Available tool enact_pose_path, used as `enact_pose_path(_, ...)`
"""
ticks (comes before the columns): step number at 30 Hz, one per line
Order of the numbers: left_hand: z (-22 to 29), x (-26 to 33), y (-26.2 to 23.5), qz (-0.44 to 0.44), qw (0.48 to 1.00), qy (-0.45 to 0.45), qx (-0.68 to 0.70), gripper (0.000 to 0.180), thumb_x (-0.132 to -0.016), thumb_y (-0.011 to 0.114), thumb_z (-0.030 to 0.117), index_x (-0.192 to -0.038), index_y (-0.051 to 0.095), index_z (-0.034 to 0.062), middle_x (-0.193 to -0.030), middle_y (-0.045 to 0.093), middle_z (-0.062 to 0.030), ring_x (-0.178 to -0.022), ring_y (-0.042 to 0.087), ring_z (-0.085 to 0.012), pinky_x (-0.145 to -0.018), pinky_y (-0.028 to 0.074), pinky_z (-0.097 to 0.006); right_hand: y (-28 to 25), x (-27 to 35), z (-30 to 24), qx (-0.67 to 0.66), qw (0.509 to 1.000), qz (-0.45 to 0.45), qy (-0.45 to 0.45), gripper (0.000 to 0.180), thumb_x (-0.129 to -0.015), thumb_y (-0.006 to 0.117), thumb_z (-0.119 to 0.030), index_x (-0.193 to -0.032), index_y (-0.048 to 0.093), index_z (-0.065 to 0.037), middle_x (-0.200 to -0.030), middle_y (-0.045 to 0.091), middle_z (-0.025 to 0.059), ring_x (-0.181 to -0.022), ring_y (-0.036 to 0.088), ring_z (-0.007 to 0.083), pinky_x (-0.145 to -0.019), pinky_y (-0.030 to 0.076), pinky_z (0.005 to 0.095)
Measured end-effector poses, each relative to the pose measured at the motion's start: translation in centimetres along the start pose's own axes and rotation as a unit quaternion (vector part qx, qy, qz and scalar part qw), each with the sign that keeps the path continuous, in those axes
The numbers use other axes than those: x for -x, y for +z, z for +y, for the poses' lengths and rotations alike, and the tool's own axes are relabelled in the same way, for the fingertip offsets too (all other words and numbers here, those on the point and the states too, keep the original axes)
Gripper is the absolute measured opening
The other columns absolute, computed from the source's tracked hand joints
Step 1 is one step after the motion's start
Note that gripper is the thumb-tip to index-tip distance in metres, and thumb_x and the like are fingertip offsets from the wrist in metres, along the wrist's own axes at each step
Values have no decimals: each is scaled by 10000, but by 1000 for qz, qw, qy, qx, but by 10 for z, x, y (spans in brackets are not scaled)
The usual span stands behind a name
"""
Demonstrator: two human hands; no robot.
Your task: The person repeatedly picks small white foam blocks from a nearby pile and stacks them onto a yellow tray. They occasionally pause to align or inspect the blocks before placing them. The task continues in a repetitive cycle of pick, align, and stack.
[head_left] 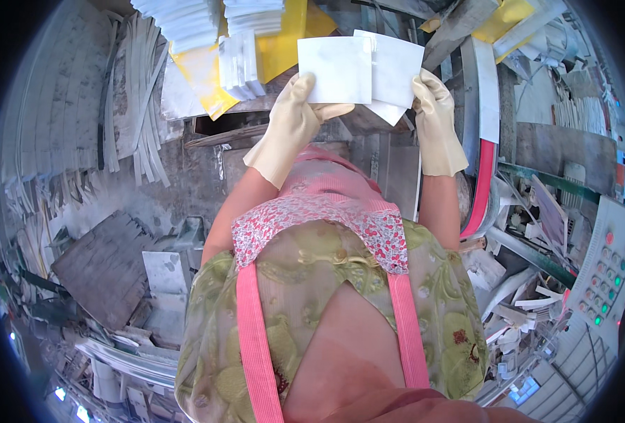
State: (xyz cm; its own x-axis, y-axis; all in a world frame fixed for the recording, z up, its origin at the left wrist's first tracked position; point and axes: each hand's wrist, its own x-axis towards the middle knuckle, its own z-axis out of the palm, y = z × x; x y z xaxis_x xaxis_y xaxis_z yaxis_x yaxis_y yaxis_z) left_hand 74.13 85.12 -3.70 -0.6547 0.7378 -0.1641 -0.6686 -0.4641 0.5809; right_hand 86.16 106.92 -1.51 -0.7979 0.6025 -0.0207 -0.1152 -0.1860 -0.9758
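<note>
Both my hands wear cream rubber gloves and hold white square tiles out in front of me. My left hand [300, 106] grips the left tile [335, 70] by its lower left edge, thumb on the face. My right hand [434, 102] is closed on the right edge of another white tile [398, 67]. The left tile overlaps the right one. Below them the corner of a further white tile [386, 111] shows, tilted; which hand bears it I cannot tell.
Stacks of white tiles [185, 25] stand on yellow sheets [284, 42] at the far left. Long grey strips [147, 106] lean further left. At my right runs a rail with a red band [480, 187]. A button panel [605, 264] stands right, near broken offcuts [513, 324].
</note>
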Motion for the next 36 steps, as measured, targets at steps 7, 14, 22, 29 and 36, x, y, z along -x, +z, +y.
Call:
enact_pose_path(7, 1, 8, -1, 68, 997, -20, 9, 507, -1081, 483, 312, -1442, 436, -41, -1372, 577, -194, -1224, 628, -350, -963, 589, -464, -14, -1, 18, -40, 999, -9, 26, 330, -964, 666, -96, -1262, 659, 45, -1092, 730, 72, -917, 699, 127, -804, 548, 263)
enact_pose_path(14, 1, 6, -1, 104, 993, -43, 25, 500, -1082, 477, 312, -1444, 438, -31, -1381, 578, -181, -1233, 624, -350, -983, 571, -462, 3, 6, 4, 14, 1000, 6, 2, 341, -948, 694, -111, -1257, 673, 34, -1099, 725, 59, -901, 681, 108, -803, 532, 244)
enact_pose_path(22, -2, 9, -3, 135, 989, -38, 50, 510, -1080, 473, 311, -1457, 425, -28, -1391, 574, -187, -1246, 618, -344, -1012, 549, -474, 4, 3, 7, 0, 1000, 0, 8, 358, -951, 680, -83, -1284, 648, 46, -1177, 710, 86, -1037, 675, 142, -913, 524, 279)
enact_pose_path(29, -8, 9, -17, 99, 987, -27, 126, 491, -1087, 464, 307, -1456, 421, -13, -1405, 568, -165, -1261, 603, -329, -1007, 555, -453, -3, -2, 22, -87, 995, -15, 52, 257, -956, 664, -68, -1197, 646, 20, -1089, 708, 60, -977, 653, 111, -885, 493, 240)
enact_pose_path(36, -10, 12, -31, 12, 948, -61, 312, 503, -1093, 477, 309, -1462, 390, -21, -1451, 537, -183, -1319, 564, -341, -1043, 548, -428, 2, -2, 22, -86, 989, -115, 46, 325, -915, 690, -112, -1203, 628, 26, -1133, 691, 77, -1045, 655, 130, -932, 500, 275)
